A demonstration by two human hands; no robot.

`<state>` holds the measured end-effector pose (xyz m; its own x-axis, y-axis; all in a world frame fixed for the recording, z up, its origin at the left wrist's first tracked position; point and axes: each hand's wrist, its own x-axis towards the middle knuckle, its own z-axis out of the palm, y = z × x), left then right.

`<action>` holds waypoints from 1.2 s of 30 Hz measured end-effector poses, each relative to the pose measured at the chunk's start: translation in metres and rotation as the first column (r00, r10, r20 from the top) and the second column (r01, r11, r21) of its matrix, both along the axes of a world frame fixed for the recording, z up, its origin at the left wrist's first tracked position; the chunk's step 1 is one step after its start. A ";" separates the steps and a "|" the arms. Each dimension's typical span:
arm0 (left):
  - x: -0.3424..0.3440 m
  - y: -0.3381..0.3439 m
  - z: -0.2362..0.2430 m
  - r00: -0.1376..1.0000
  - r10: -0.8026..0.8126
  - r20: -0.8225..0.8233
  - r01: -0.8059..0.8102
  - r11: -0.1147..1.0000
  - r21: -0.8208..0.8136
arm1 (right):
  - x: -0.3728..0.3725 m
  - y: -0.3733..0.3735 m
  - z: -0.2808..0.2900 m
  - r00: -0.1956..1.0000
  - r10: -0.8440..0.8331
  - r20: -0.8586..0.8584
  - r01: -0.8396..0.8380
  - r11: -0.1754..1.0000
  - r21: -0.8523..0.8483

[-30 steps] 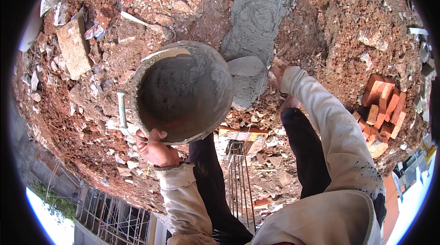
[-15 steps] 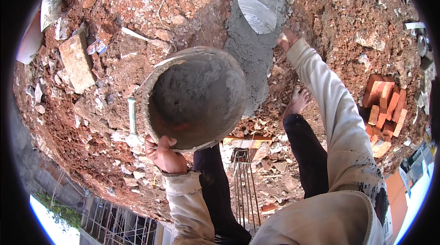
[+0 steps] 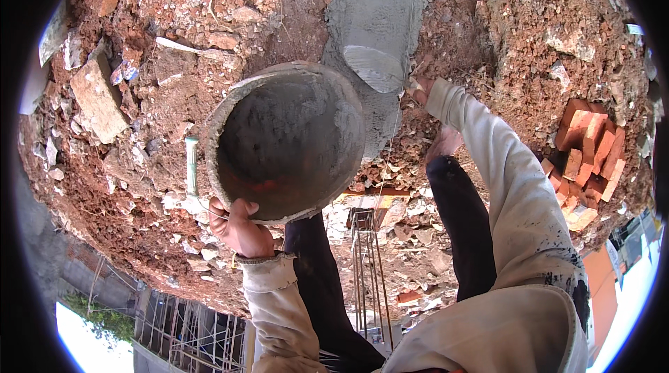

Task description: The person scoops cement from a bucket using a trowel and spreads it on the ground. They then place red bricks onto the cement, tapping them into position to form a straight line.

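Note:
A round bucket [image 3: 230,115] crusted with grey mortar tilts toward me, left of centre. Its inside wall is coated, with wet mortar inside. My left hand [image 3: 242,228] grips its near rim, thumb inside and fingers outside. A bail with a pale green grip [image 3: 191,166] hangs at the bucket's left side. My right hand [image 3: 421,90] is closed around the handle of a trowel, mostly hidden by the fingers. The trowel's broad, rounded metal blade [image 3: 374,68] lies flat on a strip of wet grey mortar [image 3: 380,3], beyond the bucket.
A thin string line [image 3: 398,125] runs along the mortar strip's right side. Red bricks [image 3: 592,150] are piled at right. Upright rebar [image 3: 366,268] stands between my legs, near my bare foot [image 3: 444,143]. A broken block [image 3: 99,101] lies at left on rubble-strewn red soil.
The trowel has come toward me along the mortar, leaving a smoother surface behind it. My left hand keeps its grip on the bucket. The view has shifted, with the far red brick almost out of sight.

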<state>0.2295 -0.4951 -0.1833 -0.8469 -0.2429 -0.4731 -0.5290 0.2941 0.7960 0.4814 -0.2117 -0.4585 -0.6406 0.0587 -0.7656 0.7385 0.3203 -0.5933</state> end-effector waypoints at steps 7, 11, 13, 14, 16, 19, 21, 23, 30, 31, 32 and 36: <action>0.003 0.007 0.003 1.000 -0.011 -0.009 0.010 0.995 -0.096 | 0.035 -0.082 0.043 0.990 0.077 0.115 -0.072 0.996 -0.043; -0.002 -0.002 -0.003 0.999 0.042 -0.026 -0.042 0.998 -0.036 | 0.047 -0.100 0.070 0.976 0.137 0.168 -0.135 0.991 -0.023; -0.008 -0.017 -0.005 0.999 0.035 -0.036 -0.037 0.998 -0.042 | 0.040 -0.096 0.083 0.967 0.156 0.203 -0.163 0.987 0.017; -0.008 -0.022 -0.005 0.999 0.029 -0.026 -0.030 0.999 -0.042 | 0.033 -0.088 0.087 0.959 0.161 0.233 -0.177 0.983 0.048; -0.010 -0.027 -0.002 1.000 0.019 0.000 -0.019 0.998 -0.055 | 0.016 -0.069 0.095 0.937 0.152 0.313 -0.190 0.977 0.095; -0.009 -0.022 0.002 0.999 0.046 -0.012 -0.046 0.997 -0.060 | 0.012 -0.068 0.072 0.942 0.130 0.311 -0.151 0.987 0.046; -0.013 -0.032 -0.002 0.999 0.047 -0.014 -0.047 0.999 -0.017 | 0.027 -0.085 0.048 0.960 0.111 0.257 -0.105 0.994 -0.034; -0.016 -0.039 -0.001 0.999 0.027 -0.020 -0.027 1.000 -0.014 | 0.043 -0.106 0.044 0.910 0.339 0.238 -0.338 0.940 -0.048; -0.021 -0.036 0.005 0.995 0.095 0.026 -0.094 0.995 -0.045 | -0.018 -0.083 0.099 0.537 0.709 0.456 -0.688 0.682 -0.250; -0.021 -0.031 0.006 0.995 0.097 0.030 -0.095 0.994 -0.059 | -0.018 -0.079 0.104 0.542 0.650 0.533 -0.720 0.686 -0.105; -0.022 -0.028 0.006 0.994 0.099 0.034 -0.096 0.993 -0.070 | -0.017 -0.074 0.106 0.585 0.565 0.582 -0.723 0.688 0.058; -0.023 -0.029 0.016 0.983 0.184 0.001 -0.184 0.983 -0.003 | 0.027 -0.058 0.127 0.953 0.291 0.090 -0.292 0.787 0.544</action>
<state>0.2065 -0.5239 -0.1677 -0.7870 -0.3956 -0.4734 -0.5754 0.1941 0.7945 0.5088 -0.2701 -0.3314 -0.6939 0.2766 -0.6649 0.5585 0.7896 -0.2544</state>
